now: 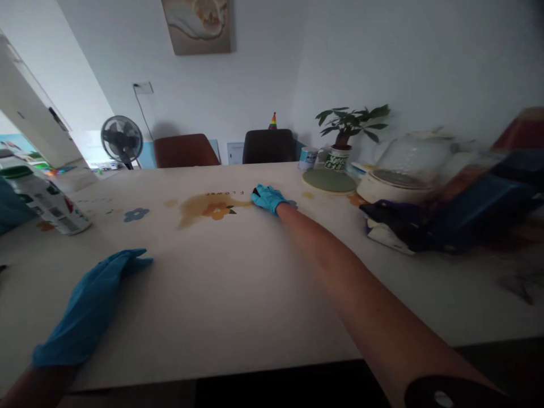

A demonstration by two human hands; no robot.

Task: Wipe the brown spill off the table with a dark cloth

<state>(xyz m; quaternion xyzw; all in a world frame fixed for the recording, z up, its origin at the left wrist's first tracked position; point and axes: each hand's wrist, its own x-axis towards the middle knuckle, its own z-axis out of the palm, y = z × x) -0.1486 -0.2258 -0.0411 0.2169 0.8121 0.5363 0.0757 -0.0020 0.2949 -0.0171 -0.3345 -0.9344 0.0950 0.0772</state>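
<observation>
My right hand, in a light blue glove, reaches across to the far part of the table. Its fingers are curled down, and a small black thing shows at their tips, too little of it to name. Just left of that hand, a brown liquid spill spreads over the printed orange flower on the white tablecloth. My left hand, also blue-gloved, is low over the near left of the table, thumb and fingers a little apart and holding nothing.
A white bottle with a green cap stands at left. Toward the right are a green round mat, a mug, a potted plant, a glass kettle and a blurred dark blue bundle. Chairs line the far side.
</observation>
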